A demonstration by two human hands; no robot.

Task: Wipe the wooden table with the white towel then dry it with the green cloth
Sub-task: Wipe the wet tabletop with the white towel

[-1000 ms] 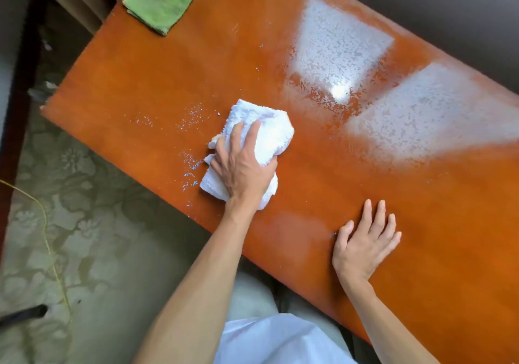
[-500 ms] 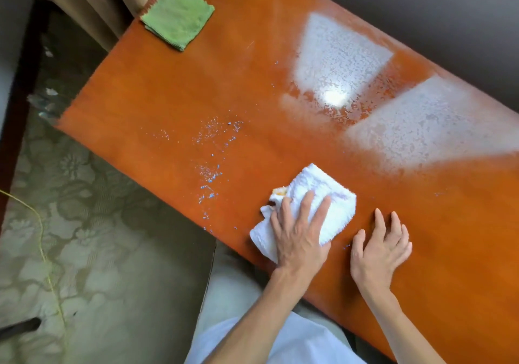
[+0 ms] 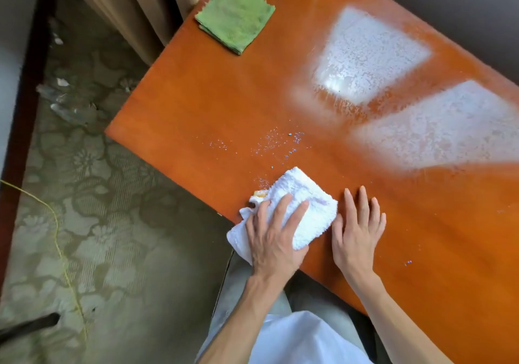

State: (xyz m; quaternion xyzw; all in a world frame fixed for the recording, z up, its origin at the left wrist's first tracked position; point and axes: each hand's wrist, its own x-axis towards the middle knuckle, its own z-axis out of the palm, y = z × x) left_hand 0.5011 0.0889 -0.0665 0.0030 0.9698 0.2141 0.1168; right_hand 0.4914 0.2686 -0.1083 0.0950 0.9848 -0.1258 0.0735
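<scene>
- Wooden table (image 3: 213, 102): I am looking down on an orange-brown top running diagonally through the view, its long axis going from upper left to lower right; two pale window reflections are lying toward its far edge.
- White towel (image 3: 306, 203): folded into a rough pad, it is sitting at the table's near edge, its long axis running from lower left to upper right; one corner is pointing toward the far edge, and the lower-left end is hanging just past the near edge.
- Left hand (image 3: 273, 240): it is pressing down on the towel, fingers straight and slightly spread across the cloth, thumb tucked at the towel's right side.
- Right hand (image 3: 355, 231): it is resting palm-down on the bare wood just beside the towel, fingers straight and close together, pointing toward the far edge.
- Green cloth (image 3: 235, 13): folded square, it is lying flat at the table's far left corner, well apart from both hands.
- Pale specks (image 3: 276, 141): these are scattered on the wood between towel and cloth.
</scene>
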